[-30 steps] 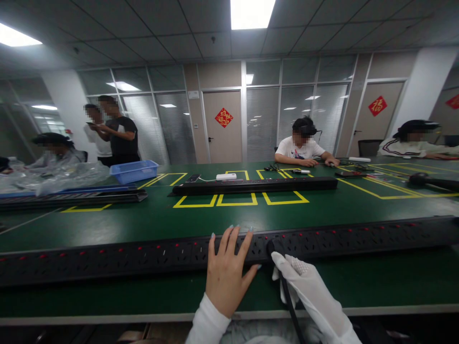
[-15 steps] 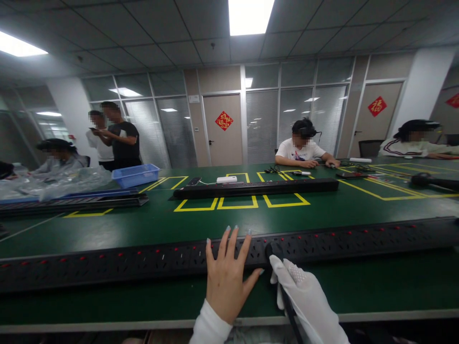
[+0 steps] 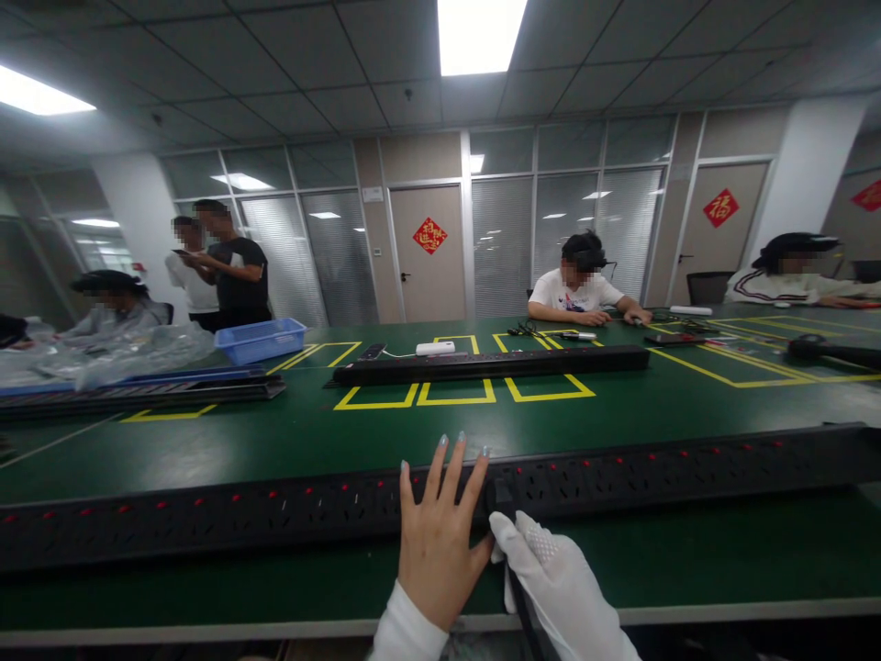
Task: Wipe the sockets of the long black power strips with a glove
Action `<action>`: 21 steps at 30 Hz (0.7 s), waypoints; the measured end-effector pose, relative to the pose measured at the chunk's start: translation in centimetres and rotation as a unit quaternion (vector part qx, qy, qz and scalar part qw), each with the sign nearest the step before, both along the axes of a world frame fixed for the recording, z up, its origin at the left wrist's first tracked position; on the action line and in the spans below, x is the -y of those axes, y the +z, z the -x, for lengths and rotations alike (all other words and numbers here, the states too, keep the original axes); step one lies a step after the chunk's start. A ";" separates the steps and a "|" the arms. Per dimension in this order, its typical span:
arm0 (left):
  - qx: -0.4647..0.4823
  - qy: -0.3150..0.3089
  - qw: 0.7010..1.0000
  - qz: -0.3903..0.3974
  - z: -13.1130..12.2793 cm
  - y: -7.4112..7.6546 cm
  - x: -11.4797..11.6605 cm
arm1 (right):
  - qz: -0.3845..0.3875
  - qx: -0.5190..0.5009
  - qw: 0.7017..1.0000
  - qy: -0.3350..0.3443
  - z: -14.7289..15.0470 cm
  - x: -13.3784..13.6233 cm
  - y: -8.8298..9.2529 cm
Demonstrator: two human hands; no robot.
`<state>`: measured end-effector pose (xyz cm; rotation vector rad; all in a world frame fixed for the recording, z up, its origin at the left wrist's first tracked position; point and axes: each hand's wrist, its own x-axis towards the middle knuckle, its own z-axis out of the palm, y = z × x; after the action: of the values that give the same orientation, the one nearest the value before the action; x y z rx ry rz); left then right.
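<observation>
A long black power strip (image 3: 619, 477) with a row of sockets and red dots lies across the near part of the green table. My left hand (image 3: 440, 528), bare and with fingers spread, rests on the strip's middle. Just right of it, my right hand (image 3: 551, 574) in a white dotted glove is closed around a black plug (image 3: 501, 494) and its thick cable (image 3: 524, 610). The plug is against the strip's socket face. How far its pins are in is hidden. The cable runs down over the table's front edge.
Farther back lies another black power strip (image 3: 496, 364) with a white device (image 3: 435, 349) behind it. At the left are a blue basket (image 3: 260, 341), plastic bags (image 3: 151, 351) and stacked dark profiles (image 3: 144, 390). Coworkers sit across the table; two people stand at back left.
The near power strip has slid left, its right end coming into view. My right hand and the plug have moved left with it. My left hand has shifted slightly right.
</observation>
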<state>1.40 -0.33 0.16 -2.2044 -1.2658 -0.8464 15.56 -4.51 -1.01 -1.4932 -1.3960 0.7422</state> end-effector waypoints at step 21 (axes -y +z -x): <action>0.030 -0.026 0.999 0.025 0.1 -0.1 -0.1 | 0.018 -0.108 0.990 0.083 -0.2 -0.6 0.2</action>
<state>1.27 -0.22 0.02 -2.2748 -1.2756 -0.9157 15.81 -3.91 -0.77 -1.2908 -1.3567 1.0073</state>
